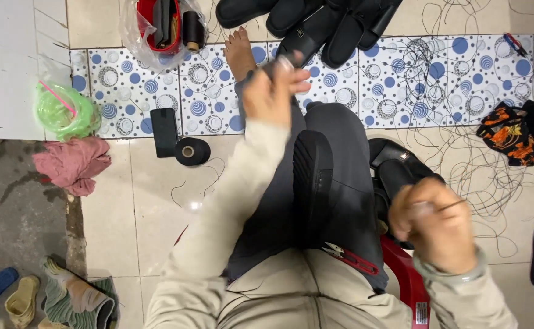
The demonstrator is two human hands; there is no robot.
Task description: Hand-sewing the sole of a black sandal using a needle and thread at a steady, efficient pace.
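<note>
A black sandal [313, 176] lies sole up across my lap on dark grey trousers. My left hand [273, 91] is raised above my knee, its fingers pinched on a small grey thing [285, 62] that is blurred by motion. My right hand [434, 225] hovers at the right of my thigh, closed on a thin needle-like tool [453, 206] that points right. A second black sandal [398, 164] sits beside my right thigh, just above that hand. A red-handled tool [352, 259] rests on my lap.
I sit on a red stool [408, 277]. On the floor are a black thread spool [192, 151], a black phone [164, 131], a green bag [66, 113], a pink cloth [72, 163], a bagged red basket [163, 24], piled black sandals [316, 24], tangled threads [462, 97] and an orange-black cloth [517, 131].
</note>
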